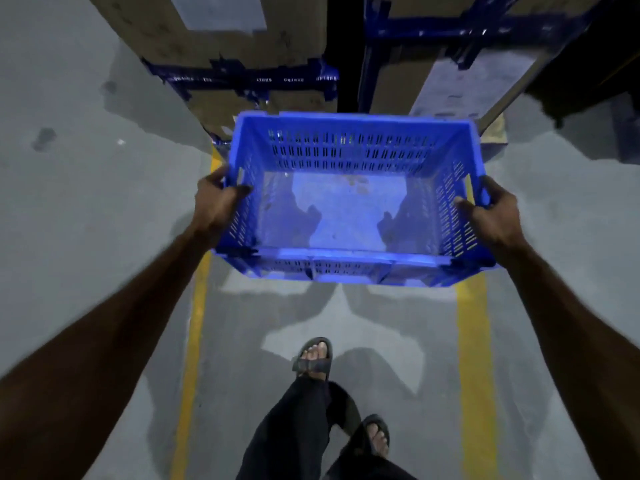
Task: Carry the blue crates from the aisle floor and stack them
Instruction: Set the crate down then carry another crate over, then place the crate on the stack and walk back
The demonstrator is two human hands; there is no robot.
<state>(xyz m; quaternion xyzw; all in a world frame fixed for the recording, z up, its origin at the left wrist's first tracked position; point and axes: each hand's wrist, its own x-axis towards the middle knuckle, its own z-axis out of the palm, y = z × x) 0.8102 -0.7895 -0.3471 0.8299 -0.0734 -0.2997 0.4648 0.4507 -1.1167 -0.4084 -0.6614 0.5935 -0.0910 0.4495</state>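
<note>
Plainly empty, blue crate gripped at its side rims by left hand and right hand.

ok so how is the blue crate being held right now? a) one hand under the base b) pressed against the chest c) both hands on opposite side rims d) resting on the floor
c: the left hand and right hand grip opposite side rims of the blue crate, held above the floor.

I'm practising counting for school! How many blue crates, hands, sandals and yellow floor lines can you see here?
Blue crate: 1
Hands: 2, left hand and right hand, each gripping a side of the crate
Sandals: 2
Yellow floor lines: 2
Total: 7
</note>
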